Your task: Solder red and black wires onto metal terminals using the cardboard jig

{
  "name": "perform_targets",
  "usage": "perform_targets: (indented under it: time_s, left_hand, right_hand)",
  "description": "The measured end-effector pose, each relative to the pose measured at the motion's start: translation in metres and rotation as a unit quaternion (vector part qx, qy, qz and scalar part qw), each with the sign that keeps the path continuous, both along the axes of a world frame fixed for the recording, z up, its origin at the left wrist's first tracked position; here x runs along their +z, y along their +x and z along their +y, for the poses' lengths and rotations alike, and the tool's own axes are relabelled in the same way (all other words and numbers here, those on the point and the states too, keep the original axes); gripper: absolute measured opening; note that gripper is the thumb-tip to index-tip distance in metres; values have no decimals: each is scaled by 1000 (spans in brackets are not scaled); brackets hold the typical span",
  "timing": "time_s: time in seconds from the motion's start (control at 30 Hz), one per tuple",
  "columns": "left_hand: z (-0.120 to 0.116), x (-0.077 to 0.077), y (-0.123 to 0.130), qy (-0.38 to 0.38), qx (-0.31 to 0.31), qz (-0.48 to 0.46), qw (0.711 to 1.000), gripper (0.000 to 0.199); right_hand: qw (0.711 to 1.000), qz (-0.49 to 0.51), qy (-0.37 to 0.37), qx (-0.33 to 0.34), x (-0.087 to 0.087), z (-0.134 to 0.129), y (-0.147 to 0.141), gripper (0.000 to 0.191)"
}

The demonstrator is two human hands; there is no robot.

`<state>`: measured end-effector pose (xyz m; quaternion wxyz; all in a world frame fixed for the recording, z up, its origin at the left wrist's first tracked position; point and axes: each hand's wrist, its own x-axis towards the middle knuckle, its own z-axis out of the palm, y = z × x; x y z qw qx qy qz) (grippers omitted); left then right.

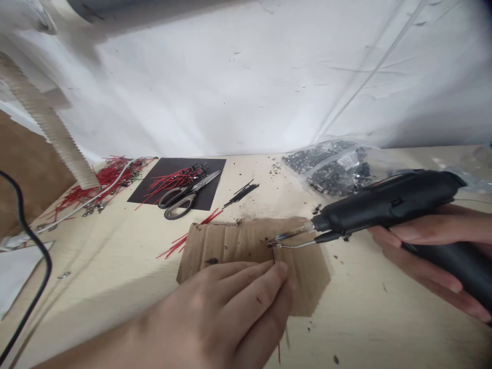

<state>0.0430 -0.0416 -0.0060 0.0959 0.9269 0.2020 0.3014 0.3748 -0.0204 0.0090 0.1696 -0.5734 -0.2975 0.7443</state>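
Note:
My right hand (430,246) is wrapped round a black soldering gun (388,202) with a thin metal tip and a curved metal feed tube below it. The tip rests at or just above a piece of corrugated cardboard (307,266). Over the cardboard's near edge, my left hand (246,307) is closed in a pinch on a thin wire (273,254). The wire's dark end points up to the gun's tip, and a red length of it shows below the fingers. Whatever sits right under the tip is too small to make out.
Scissors (188,197) and red wires (169,182) lie on a black sheet (211,184). Dark short strips (242,193) are beside it. A clear bag of small metal parts (334,166) stands behind the gun. More red wires (111,174) and a black cable (46,266) are left.

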Motion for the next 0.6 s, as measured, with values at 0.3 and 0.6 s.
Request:
perform_targets:
  time_s: [0.3,0.6]
  left_hand:
    - [2,-4,1,11,-14,13,1000,28]
    - [3,-3,0,0,-26,7,1000,26]
  right_hand:
    - [1000,-23,-5,-19,-27,-4,18,43]
    - [1000,-22,-10,-17,-24,-4,19,40]
